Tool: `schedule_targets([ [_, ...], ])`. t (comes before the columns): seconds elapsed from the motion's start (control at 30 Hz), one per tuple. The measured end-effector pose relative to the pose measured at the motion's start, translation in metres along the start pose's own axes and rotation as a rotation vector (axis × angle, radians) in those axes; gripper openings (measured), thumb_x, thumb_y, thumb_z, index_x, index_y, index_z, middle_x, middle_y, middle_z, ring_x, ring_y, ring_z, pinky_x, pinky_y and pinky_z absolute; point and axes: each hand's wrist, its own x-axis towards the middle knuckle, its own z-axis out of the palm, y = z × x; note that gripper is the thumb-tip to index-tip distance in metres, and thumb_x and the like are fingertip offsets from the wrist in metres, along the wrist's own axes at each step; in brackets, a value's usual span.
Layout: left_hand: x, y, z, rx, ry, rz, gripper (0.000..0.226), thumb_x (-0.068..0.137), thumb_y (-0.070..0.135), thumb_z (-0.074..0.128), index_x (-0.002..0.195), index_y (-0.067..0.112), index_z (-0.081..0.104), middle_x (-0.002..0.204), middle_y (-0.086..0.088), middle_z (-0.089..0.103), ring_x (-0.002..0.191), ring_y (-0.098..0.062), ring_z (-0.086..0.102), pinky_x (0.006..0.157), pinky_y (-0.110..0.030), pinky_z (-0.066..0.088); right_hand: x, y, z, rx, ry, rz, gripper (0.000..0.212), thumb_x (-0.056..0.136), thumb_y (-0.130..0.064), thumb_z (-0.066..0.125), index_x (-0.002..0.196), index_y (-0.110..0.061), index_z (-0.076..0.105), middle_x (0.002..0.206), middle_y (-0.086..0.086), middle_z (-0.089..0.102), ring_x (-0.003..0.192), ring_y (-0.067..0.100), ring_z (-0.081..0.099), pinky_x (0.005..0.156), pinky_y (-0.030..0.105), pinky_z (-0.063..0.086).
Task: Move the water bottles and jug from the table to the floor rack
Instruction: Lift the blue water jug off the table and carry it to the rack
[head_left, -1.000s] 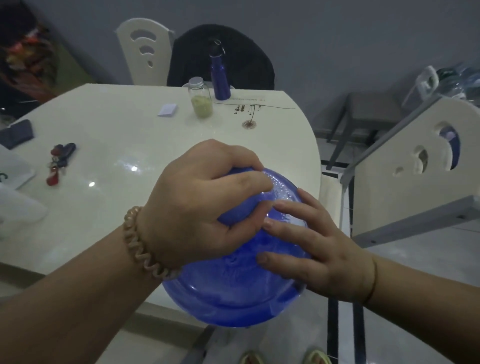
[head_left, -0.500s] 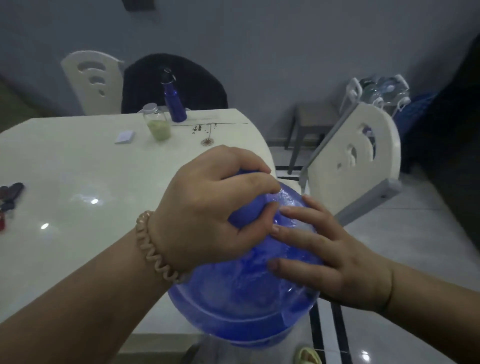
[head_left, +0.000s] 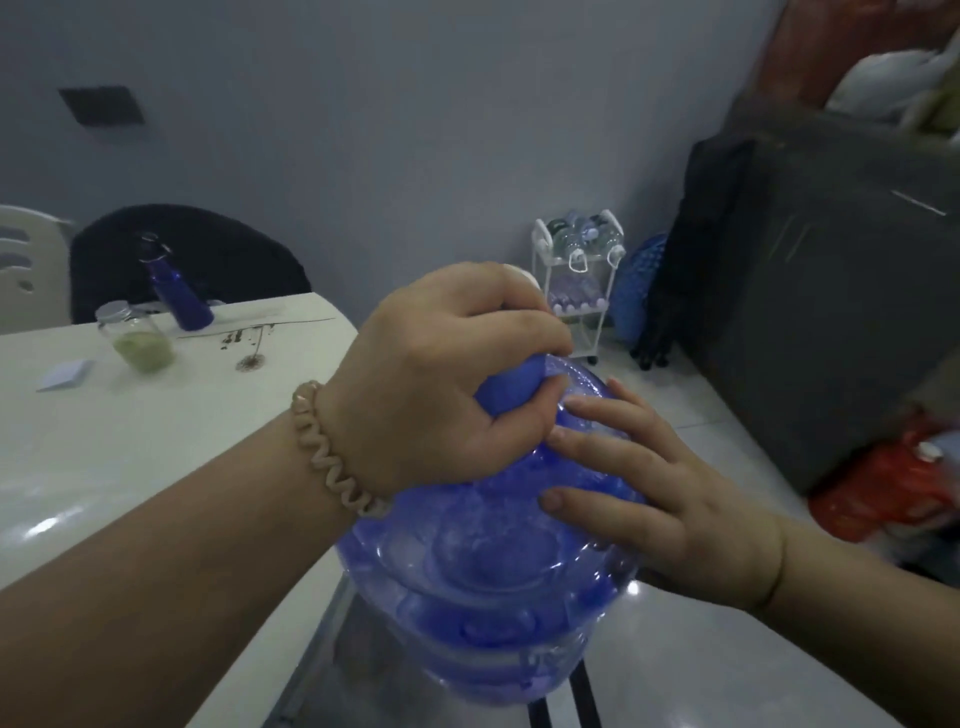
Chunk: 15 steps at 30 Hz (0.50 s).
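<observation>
Far left, on a white table: a small paper pad, a lidded glass jar of green contents and, just behind it, a dark blue flask near the far edge. Behind them, a dark-draped chair.

Reaching in from lower left across the table edge: a bare forearm with a beige coiled wristband. At its end, the left hand, knuckles up, fingers and thumb curled tightly round the blue cap and neck of a large translucent blue water jug.

Centre: the jug itself, upright, off the table and just beside its rounded edge, above pale floor tiles. Base low in view; cannot tell whether it rests on anything.

From lower right: the right hand, laid flat against the jug's shoulder, fingers straight and spread, steadying rather than clasping, fingertips almost touching the left thumb.

Further back, right of centre, against the grey wall: a white floor rack already stocked with clear bottles on two tiers, well apart from the jug. Just beside it, a blue basket; then a tall dark cabinet, and a red-orange bag on the floor at far right.
</observation>
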Motion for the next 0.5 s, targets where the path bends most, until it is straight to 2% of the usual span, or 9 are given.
schedule_targets([
  [0.13, 0.051, 0.028, 0.068, 0.005, -0.007, -0.018, 0.013, 0.077, 0.013, 0.072, 0.085, 0.003, 0.071, 0.088, -0.010, 0.066, 0.077, -0.020, 0.062, 0.070, -0.028, 0.050, -0.062, 0.051, -0.036, 0.019, 0.000, 0.003, 0.050, 0.088, -0.034, 0.066, 0.129, -0.022, 0.041, 0.139, 0.009, 0.036, 0.134, 0.031, 0.032, 0.106, 0.059, 0.030],
  [0.27, 0.096, 0.051, 0.138, -0.008, 0.053, -0.052, 0.012, 0.076, 0.012, 0.072, 0.084, 0.003, 0.071, 0.088, -0.010, 0.066, 0.079, -0.018, 0.062, 0.072, -0.028, 0.051, -0.119, 0.105, -0.076, 0.041, -0.015, -0.013, 0.045, 0.089, -0.029, 0.066, 0.127, -0.022, 0.044, 0.136, 0.009, 0.039, 0.130, 0.032, 0.038, 0.102, 0.060, 0.035],
  [0.5, 0.154, 0.056, 0.229, -0.093, 0.103, -0.069, 0.014, 0.074, 0.010, 0.073, 0.085, 0.001, 0.071, 0.089, -0.011, 0.065, 0.080, -0.017, 0.062, 0.073, -0.028, 0.052, -0.183, 0.186, -0.120, -0.026, -0.111, -0.010, 0.033, 0.097, -0.025, 0.052, 0.128, -0.022, 0.044, 0.137, 0.009, 0.039, 0.132, 0.033, 0.037, 0.106, 0.058, 0.031],
])
